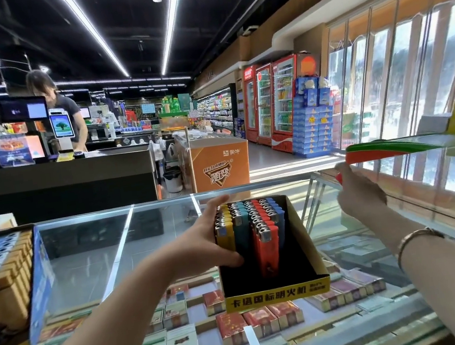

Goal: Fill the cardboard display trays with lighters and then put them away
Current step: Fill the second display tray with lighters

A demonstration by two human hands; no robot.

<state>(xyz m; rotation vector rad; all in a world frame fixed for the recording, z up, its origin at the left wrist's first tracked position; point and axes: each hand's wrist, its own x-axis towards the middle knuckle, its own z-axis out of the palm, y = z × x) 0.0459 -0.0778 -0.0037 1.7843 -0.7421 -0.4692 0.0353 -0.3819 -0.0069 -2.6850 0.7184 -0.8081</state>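
Cardboard display tray (pixel 312 251) on the glass countertop (pixel 86 249), black inside with a yellow front lip, filled at the back with upright lighters (pixel 251 227) in yellow, teal, red and blue rows; front part bare. Left hand (pixel 200 242) clasped against the tray's left wall, fingers up the side by the yellow lighters, thumb curled onto the near edge. Right hand (pixel 360 198) raised to the upper glass shelf (pixel 423 172), fingers closed on a red-and-green flat object (pixel 391 148) at the shelf edge; grip partly hidden. Bracelet (pixel 414 240) on the right wrist. Cigarette packs (pixel 260 324) inside the case below. Blue carton (pixel 11 276) of boxed goods at left.
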